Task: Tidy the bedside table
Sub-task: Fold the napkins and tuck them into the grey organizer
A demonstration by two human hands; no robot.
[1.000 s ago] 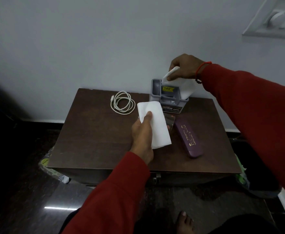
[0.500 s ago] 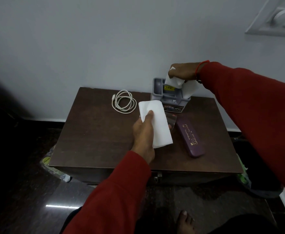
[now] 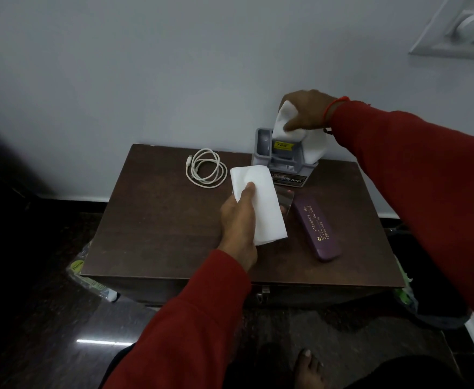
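Since half a second ago, the right hand has lifted slightly at the grey organiser, drawing its white tissue higher; the left hand has stayed put. Nearest the viewer, the left hand point(image 3: 240, 220) hovers over the middle of the brown bedside table point(image 3: 151, 234), in front of the grey organiser point(image 3: 282, 161), thumb and fingers pinching a flat folded tissue point(image 3: 258, 203) whose long axis points toward the organiser. Just right of that tissue lies a purple case point(image 3: 315, 227), angled lengthwise away from the organiser. Left of the organiser rests a coiled white cable point(image 3: 206, 168). Farthest, against the wall, the right hand point(image 3: 306, 110) curls around a crumpled white tissue point(image 3: 286, 122) directly above the organiser's compartments, touching its rim. The right hand is nearer the organiser, so tucking the tissue in likely comes next.
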